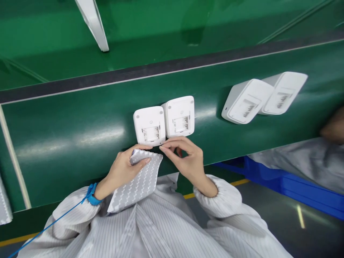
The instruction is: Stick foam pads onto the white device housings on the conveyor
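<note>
My left hand [125,166] grips a grey sheet with rows of small white marks [139,184], its thumb on top of the sheet. My right hand [185,156] has its thumb and index finger pinched together at the near edge of a white device; whatever is between the fingertips is too small to make out. Two white devices stand side by side on the green surface, a left one [150,120] and a right one [181,111], each with an open battery bay facing up.
Two more white devices [248,102] [286,91] lean together at the right on the green work surface [70,122]. A white part [94,25] hangs over the back. Another person's grey sleeve [301,161] is at the right edge. A blue cord [53,224] runs from my left wrist.
</note>
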{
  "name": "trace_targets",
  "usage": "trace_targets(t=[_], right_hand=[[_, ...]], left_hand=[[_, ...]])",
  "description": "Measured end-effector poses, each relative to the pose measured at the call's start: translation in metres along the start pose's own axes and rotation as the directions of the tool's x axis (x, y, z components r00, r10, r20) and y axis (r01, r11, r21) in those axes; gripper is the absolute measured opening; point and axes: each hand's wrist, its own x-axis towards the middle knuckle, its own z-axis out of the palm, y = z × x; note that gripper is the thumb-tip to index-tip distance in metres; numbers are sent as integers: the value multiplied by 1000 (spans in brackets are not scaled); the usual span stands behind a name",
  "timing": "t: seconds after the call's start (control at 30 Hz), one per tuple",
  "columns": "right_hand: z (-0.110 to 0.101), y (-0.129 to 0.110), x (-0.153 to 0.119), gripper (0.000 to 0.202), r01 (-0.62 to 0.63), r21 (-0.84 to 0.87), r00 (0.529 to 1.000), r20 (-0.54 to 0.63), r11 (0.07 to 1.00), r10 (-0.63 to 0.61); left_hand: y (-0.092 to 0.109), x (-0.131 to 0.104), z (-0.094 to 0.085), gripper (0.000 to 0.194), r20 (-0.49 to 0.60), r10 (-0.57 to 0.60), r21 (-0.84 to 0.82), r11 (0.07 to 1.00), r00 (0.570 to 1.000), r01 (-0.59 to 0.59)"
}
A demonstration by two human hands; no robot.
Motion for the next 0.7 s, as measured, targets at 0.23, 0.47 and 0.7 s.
trace_targets(t=[0.23, 0.47, 0.7], right_hand=[[-3, 11, 4, 8, 95, -206, 995, 1, 974, -97], [-7, 0, 10, 10, 323, -452, 945, 202, 832, -257], [-15, 14, 54, 32, 342, -579, 898, -29, 740, -438]], left_hand=[[-1, 2, 0, 28, -8, -71, 61, 996, 997, 72], [1, 4, -1, 25, 22, -61, 31, 998, 998, 60], [-3, 5, -20, 78, -93, 10, -186, 982, 996, -27]])
